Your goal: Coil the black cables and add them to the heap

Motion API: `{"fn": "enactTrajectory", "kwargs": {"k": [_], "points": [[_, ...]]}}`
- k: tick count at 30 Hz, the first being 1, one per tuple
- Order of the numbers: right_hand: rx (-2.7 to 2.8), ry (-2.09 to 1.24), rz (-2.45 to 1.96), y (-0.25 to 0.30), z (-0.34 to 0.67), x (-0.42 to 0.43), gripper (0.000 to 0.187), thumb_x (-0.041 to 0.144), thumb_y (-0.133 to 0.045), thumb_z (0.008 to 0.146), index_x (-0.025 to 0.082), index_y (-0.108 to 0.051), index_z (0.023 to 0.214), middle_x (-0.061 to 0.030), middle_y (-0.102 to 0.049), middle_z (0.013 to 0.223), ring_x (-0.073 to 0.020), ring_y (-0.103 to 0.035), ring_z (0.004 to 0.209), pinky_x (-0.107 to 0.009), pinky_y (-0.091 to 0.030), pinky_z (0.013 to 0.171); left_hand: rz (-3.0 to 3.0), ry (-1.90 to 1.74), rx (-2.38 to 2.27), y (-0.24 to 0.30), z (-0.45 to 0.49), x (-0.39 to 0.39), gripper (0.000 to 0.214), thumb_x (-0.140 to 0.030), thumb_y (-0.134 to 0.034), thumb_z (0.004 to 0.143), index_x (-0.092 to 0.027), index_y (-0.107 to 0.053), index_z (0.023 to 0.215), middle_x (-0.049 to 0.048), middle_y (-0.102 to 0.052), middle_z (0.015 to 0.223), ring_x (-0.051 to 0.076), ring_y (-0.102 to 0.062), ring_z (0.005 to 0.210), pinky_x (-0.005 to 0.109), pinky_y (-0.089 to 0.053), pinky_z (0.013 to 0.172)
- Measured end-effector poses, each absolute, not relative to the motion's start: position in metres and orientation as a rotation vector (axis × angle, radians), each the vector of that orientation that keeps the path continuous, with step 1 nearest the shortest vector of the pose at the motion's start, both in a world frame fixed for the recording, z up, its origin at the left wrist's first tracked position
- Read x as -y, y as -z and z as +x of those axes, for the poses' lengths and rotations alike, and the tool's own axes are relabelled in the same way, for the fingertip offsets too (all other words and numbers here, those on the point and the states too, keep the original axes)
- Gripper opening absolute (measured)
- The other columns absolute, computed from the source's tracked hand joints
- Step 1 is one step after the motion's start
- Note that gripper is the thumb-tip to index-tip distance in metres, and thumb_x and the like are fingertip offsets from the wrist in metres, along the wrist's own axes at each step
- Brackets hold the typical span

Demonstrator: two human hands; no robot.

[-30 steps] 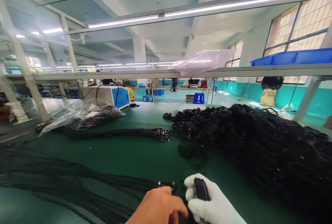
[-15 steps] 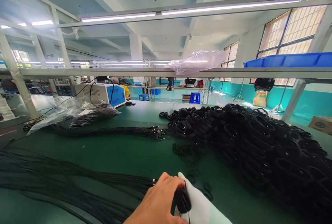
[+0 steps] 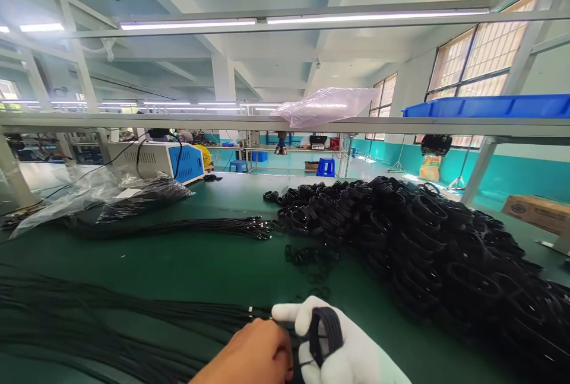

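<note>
The black cable coil (image 3: 335, 330) is in the white-gloved right hand (image 3: 354, 351), low in front. That hand pinches the coil, with one finger poking out. The bare left hand (image 3: 260, 345) is just beside it, fingers bent; I cannot tell if it pinches anything. Long black cables (image 3: 191, 309) lie on the green table (image 3: 200, 268) at the left, and a big pile of coils (image 3: 423, 247) sits at the right.

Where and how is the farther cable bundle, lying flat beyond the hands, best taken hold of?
Grip the cable bundle just left of its fanned connectors, probably from above on the near side: there it lies flat and narrow, while the coil pile crowds its right end.
</note>
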State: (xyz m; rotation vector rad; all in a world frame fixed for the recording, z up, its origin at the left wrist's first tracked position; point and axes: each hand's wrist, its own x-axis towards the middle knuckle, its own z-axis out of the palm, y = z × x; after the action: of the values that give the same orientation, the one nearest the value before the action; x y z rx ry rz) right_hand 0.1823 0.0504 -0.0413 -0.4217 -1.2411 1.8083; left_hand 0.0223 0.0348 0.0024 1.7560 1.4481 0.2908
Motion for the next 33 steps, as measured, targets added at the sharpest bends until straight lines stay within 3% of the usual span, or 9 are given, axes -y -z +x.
{"fn": "enactTrajectory", "kwargs": {"k": [3,7,12,15,18,21,24,28,33], "points": [[1.172,-1.917,-0.227,0.051,0.179,-0.054,0.055,0.031,-0.086,0.041,0.02,-0.055,0.085,-0.0067,-0.065,0.092,-0.0117,-0.055,0.056,-0.027,-0.042,0.054,1.303,-0.687,-1.202,-0.005,0.025,-0.033,0.013,-0.029,-0.05,0.066,-0.017,-0.054,0.063,0.0,-0.058,0.056,0.013,-0.051,0.049,0.025,-0.042,0.051],[1.143,-1.959,-0.205,0.058,0.177,-0.059,0.05,0.034,-0.079,0.056,0.019,-0.053,0.096,0.0068,-0.053,0.049,-0.0072,-0.042,0.038,-0.019,-0.03,0.041,1.185,-1.107,-1.025,-0.003,0.023,-0.033,0.028,-0.032,-0.056,0.072,-0.016,-0.059,0.095,0.0036,-0.064,0.079,0.017,-0.059,0.076,0.029,-0.047,0.075],[1.306,-1.91,-0.469,0.055,0.179,-0.059,0.045,0.023,-0.085,0.045,0.016,-0.059,0.081,0.0029,-0.056,0.063,-0.0099,-0.05,0.055,-0.022,-0.037,0.05,1.992,-1.095,-1.261,0.007,0.028,-0.032,0.04,-0.009,-0.048,0.068,-0.026,-0.067,0.098,0.0035,-0.06,0.096,0.02,-0.055,0.089,0.029,-0.043,0.079],[1.266,-1.965,-0.487,0.059,0.179,-0.056,0.038,0.04,-0.079,0.058,0.014,-0.058,0.077,0.0017,-0.054,0.057,-0.0092,-0.049,0.049,-0.02,-0.035,0.044,2.163,-0.98,-1.358,0.011,0.034,-0.033,0.044,-0.002,-0.04,0.068,-0.026,-0.071,0.088,0.0023,-0.057,0.081,0.017,-0.056,0.076,0.024,-0.042,0.066],[0.914,-2.179,-0.537,0.068,0.179,-0.054,0.038,0.052,-0.061,0.073,0.014,-0.056,0.074,0.0009,-0.051,0.048,-0.0102,-0.049,0.041,-0.02,-0.037,0.041,2.088,-1.016,-1.447,0.015,0.037,-0.036,0.041,-0.003,-0.04,0.069,-0.025,-0.072,0.082,0.0005,-0.053,0.074,0.014,-0.054,0.066,0.022,-0.039,0.059],[0.82,-2.351,-0.445,0.075,0.18,-0.057,0.028,0.034,-0.06,0.071,0.01,-0.06,0.085,-0.0039,-0.057,0.048,-0.0147,-0.056,0.043,-0.021,-0.04,0.041,1.997,-1.037,-1.465,0.019,0.037,-0.039,0.038,-0.004,-0.041,0.07,-0.025,-0.072,0.079,-0.0004,-0.052,0.072,0.013,-0.052,0.063,0.022,-0.037,0.057],[0.965,-2.315,-0.282,0.08,0.18,-0.062,0.035,0.024,-0.06,0.07,0.004,-0.06,0.099,-0.0097,-0.064,0.059,-0.0151,-0.06,0.048,-0.02,-0.042,0.043,1.923,-1.091,-1.418,0.023,0.035,-0.044,0.033,-0.008,-0.044,0.072,-0.024,-0.072,0.078,-0.0003,-0.051,0.072,0.012,-0.051,0.062,0.021,-0.037,0.055],[0.96,-2.21,-0.177,0.084,0.172,-0.061,0.042,0.046,-0.06,0.08,0.007,-0.062,0.094,-0.0076,-0.062,0.062,-0.0108,-0.057,0.046,-0.017,-0.039,0.041,1.863,-1.208,-1.328,0.023,0.033,-0.045,0.025,-0.013,-0.05,0.071,-0.023,-0.073,0.074,-0.0007,-0.05,0.068,0.012,-0.047,0.057,0.021,-0.035,0.052],[0.952,-2.127,-0.233,0.079,0.164,-0.058,0.042,0.049,-0.061,0.081,0.009,-0.062,0.091,-0.007,-0.062,0.07,-0.0109,-0.059,0.054,-0.019,-0.041,0.046,1.928,-1.103,-1.428,0.008,0.029,-0.043,0.028,-0.011,-0.046,0.072,-0.023,-0.071,0.076,-0.0006,-0.051,0.072,0.012,-0.049,0.062,0.022,-0.036,0.056]]}}
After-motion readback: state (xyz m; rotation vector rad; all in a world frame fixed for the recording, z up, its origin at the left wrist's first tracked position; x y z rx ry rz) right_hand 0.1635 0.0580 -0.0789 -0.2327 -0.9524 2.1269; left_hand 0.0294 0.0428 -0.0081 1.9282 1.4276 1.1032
